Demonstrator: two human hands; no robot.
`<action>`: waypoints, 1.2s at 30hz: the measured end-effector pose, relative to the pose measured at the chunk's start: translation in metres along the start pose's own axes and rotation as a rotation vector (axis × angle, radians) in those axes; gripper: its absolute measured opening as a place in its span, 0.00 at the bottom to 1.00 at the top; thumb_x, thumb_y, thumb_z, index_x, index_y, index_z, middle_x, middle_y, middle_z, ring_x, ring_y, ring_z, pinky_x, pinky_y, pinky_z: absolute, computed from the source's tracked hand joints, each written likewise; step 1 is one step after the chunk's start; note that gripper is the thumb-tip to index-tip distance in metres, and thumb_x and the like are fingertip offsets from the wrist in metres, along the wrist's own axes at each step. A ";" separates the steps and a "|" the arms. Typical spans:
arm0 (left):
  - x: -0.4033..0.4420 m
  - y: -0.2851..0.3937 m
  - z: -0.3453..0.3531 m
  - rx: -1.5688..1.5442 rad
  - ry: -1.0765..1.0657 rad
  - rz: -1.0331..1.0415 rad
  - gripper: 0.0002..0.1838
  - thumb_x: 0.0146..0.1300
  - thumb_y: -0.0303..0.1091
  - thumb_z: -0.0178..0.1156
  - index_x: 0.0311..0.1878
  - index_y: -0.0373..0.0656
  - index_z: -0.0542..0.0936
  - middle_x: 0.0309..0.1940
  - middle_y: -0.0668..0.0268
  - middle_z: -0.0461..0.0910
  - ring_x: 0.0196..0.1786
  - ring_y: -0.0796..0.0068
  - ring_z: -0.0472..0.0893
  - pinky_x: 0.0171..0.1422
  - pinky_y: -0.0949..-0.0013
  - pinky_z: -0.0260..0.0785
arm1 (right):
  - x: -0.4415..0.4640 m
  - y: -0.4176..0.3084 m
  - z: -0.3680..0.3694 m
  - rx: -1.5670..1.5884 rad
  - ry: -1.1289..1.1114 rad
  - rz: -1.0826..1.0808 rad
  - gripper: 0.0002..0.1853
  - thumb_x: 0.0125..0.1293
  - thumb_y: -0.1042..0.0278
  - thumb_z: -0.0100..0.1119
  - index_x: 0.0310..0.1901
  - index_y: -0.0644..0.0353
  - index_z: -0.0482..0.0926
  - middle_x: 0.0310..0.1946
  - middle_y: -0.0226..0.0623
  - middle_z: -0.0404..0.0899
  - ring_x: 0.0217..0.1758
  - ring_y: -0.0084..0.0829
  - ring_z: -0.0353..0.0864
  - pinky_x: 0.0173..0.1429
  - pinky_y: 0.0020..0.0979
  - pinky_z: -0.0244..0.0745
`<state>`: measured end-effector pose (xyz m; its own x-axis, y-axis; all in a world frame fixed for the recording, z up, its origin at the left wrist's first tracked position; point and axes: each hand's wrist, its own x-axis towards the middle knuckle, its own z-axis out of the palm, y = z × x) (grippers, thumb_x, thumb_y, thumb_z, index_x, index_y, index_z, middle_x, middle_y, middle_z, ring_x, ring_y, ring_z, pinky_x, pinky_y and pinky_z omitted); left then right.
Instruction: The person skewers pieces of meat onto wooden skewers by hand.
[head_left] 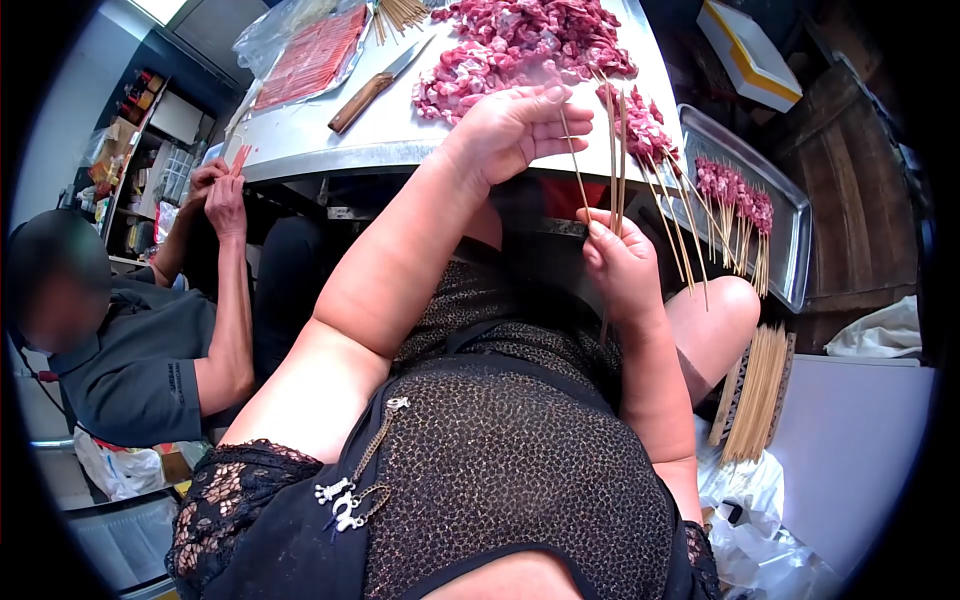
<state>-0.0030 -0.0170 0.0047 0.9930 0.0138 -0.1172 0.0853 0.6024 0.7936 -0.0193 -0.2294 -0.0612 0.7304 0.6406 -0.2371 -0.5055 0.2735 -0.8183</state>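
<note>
My left hand point(515, 130) is at the front edge of the white table point(390, 140), palm turned up, its fingers stretched out and apart. A single thin wooden skewer point(575, 170) slants past its fingertips down to my right hand point(622, 268). My right hand is closed round this skewer and several upright ones point(617, 165). Beyond my left hand lies a large heap of cut raw meat point(530, 45). Skewers threaded with meat point(640, 125) rest on the table's right edge, their bare ends sticking out towards me.
A knife point(375, 88) and a bag of red sticks point(315, 60) lie at the table's left. At the right, a metal tray point(795, 235) holds more meat skewers, above a bundle of bare skewers point(757, 395). A seated person point(150, 350) works at the left, both hands raised.
</note>
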 end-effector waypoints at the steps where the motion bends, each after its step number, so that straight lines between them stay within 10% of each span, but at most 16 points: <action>1: 0.000 0.000 0.000 0.013 0.000 0.001 0.10 0.68 0.33 0.51 0.45 0.37 0.76 0.44 0.50 0.80 0.47 0.58 0.81 0.57 0.54 0.74 | 0.000 0.000 0.000 -0.001 0.000 0.000 0.11 0.69 0.71 0.51 0.50 0.64 0.76 0.19 0.21 0.67 0.18 0.10 0.59 0.21 0.14 0.53; 25: -0.001 -0.004 0.006 0.033 0.110 0.168 0.12 0.69 0.32 0.48 0.48 0.32 0.73 0.42 0.49 0.80 0.46 0.58 0.82 0.54 0.56 0.76 | 0.013 0.021 0.006 -0.365 0.158 -0.386 0.11 0.69 0.73 0.51 0.50 0.63 0.76 0.21 0.20 0.68 0.20 0.10 0.62 0.24 0.14 0.57; 36: -0.002 0.009 0.001 0.024 -0.144 0.028 0.15 0.70 0.34 0.46 0.52 0.33 0.74 0.46 0.47 0.79 0.50 0.55 0.80 0.56 0.54 0.73 | 0.003 0.007 0.009 0.081 -0.073 -0.014 0.12 0.70 0.71 0.49 0.52 0.63 0.74 0.19 0.23 0.66 0.17 0.11 0.58 0.20 0.14 0.52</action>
<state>-0.0044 -0.0122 0.0128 0.9963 -0.0853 -0.0097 0.0579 0.5838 0.8098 -0.0246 -0.2189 -0.0633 0.7039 0.6858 -0.1849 -0.5330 0.3380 -0.7757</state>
